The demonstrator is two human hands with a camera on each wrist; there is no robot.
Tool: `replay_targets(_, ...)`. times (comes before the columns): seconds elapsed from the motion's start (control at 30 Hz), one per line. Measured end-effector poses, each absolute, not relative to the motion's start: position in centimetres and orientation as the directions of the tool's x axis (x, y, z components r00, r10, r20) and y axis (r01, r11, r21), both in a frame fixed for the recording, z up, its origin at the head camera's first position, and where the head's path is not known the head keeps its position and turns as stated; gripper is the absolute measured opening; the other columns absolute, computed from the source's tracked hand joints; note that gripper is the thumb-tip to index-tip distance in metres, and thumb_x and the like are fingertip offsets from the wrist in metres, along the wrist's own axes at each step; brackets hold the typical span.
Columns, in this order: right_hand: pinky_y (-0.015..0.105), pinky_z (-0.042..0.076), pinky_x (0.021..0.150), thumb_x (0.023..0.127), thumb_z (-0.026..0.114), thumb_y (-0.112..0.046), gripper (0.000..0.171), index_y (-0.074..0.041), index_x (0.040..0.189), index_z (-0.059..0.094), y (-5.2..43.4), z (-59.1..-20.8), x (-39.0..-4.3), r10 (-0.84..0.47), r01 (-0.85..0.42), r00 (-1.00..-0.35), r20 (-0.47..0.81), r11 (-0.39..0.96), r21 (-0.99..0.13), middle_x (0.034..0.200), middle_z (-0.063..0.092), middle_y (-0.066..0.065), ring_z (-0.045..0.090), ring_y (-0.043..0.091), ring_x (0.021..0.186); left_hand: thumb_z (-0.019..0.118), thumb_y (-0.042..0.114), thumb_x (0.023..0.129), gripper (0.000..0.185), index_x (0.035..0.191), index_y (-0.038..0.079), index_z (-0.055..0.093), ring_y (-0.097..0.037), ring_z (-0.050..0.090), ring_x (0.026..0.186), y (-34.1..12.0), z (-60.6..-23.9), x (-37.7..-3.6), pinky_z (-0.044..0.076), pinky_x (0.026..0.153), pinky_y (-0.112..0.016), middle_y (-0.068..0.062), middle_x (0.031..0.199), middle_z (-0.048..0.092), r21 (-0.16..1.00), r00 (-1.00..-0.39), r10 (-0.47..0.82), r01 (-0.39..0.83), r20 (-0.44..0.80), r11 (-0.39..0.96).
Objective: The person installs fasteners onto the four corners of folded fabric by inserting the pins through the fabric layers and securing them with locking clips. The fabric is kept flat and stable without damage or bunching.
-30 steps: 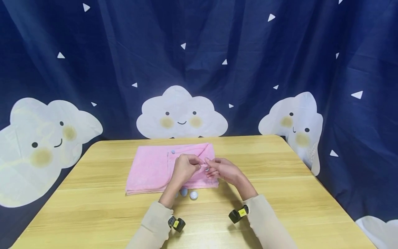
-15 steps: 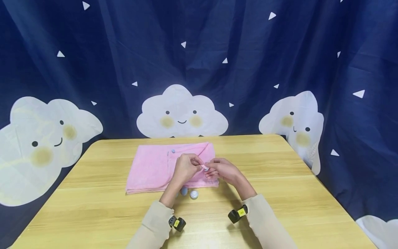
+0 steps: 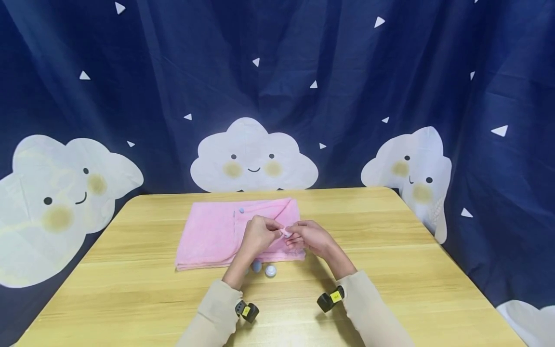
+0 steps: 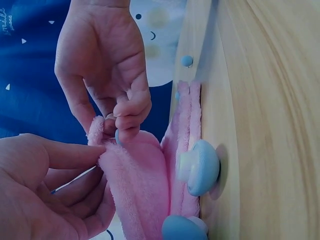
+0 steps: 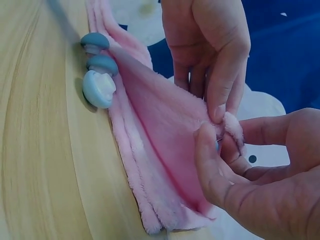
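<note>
A folded pink fleece cloth [image 3: 208, 236] lies on the table, its right part lifted at the edge. My left hand [image 3: 258, 233] pinches that raised edge between thumb and fingers. Close against it, my right hand [image 3: 313, 236] pinches a small pin with a light blue head [image 4: 117, 137] at the cloth's edge. Its thin metal shaft shows in both wrist views; how far it enters the fleece is hidden by fingers. Another small blue knob [image 3: 241, 210] sits on the cloth's upper part, left of my hands.
Near the cloth's front edge lie several mushroom-shaped blue and white pieces, among them a pale one [image 3: 270, 271] and a bluer one [image 3: 257, 266]. The wooden table [image 3: 390, 270] reaches back to a dark blue curtain [image 3: 277, 29] with cloud prints.
Both hands stay nearly in place at the raised edge. The pin head in my right fingers has shifted slightly up and left, nearer my left fingertips. The cloth lies as before.
</note>
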State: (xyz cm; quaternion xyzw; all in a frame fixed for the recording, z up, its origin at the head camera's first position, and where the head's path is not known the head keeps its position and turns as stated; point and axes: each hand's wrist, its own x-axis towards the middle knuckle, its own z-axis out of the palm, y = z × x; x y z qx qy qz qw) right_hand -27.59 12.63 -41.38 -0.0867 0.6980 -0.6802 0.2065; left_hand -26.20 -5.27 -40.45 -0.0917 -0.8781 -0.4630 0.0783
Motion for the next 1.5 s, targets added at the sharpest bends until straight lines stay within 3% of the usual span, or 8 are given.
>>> replay_targets(0.43, 0.024, 0.058, 0.075, 0.099, 0.052, -0.005, 0.017, 0.009, 0.108, 0.057, 12.4, -41.3, -27.3, -0.417, 0.177, -0.894, -0.163, 0.005, -0.984, 0.085, 0.067, 0.005, 0.067, 0.011, 0.074, 0.080, 0.004, 0.078, 0.010, 0.083, 0.012, 0.083, -0.019, 0.075, 0.086, -5.1, -40.5, -26.1, 0.057, 0.082, -0.038, -0.003, 0.082, 0.079, 0.790, -0.968, 0.076, 0.240, 0.240, 0.564)
replay_targets(1.0, 0.018, 0.053, 0.065, 0.096, 0.051, -0.002, 0.014, 0.008, 0.099, 0.061, 11.9, -41.5, -27.1, -0.380, 0.190, -0.909, -0.172, -0.011, -0.982, 0.071, 0.065, 0.000, 0.062, 0.008, 0.065, 0.077, 0.003, 0.076, 0.013, 0.083, 0.012, 0.083, -0.020, 0.074, 0.087, -5.1, -40.4, -26.1, 0.057, 0.080, -0.038, -0.003, 0.082, 0.079, 0.779, -0.969, 0.075, 0.235, 0.236, 0.582)
replay_targets(1.27, 0.018, 0.052, 0.064, 0.093, 0.045, 0.000, 0.016, 0.007, 0.091, 0.060, 11.4, -41.5, -27.1, -0.297, 0.200, -0.938, -0.179, -0.040, -0.979, 0.076, 0.061, 0.004, 0.058, 0.009, 0.066, 0.078, 0.004, 0.078, 0.011, 0.083, 0.012, 0.083, -0.019, 0.074, 0.084, -5.0, -40.4, -26.0, 0.058, 0.079, -0.037, -0.003, 0.083, 0.079, 0.776, -0.969, 0.081, 0.235, 0.232, 0.586)
replay_targets(1.5, 0.018, 0.055, 0.068, 0.095, 0.051, -0.002, 0.020, 0.014, 0.103, 0.061, 11.5, -41.4, -27.0, -0.309, 0.177, -0.940, -0.143, -0.084, -0.981, 0.080, 0.065, 0.003, 0.062, 0.008, 0.069, 0.076, 0.001, 0.078, 0.014, 0.084, 0.012, 0.083, -0.020, 0.074, 0.087, -5.1, -40.3, -26.0, 0.058, 0.083, -0.040, -0.004, 0.085, 0.079, 0.783, -0.966, 0.068, 0.243, 0.250, 0.572)
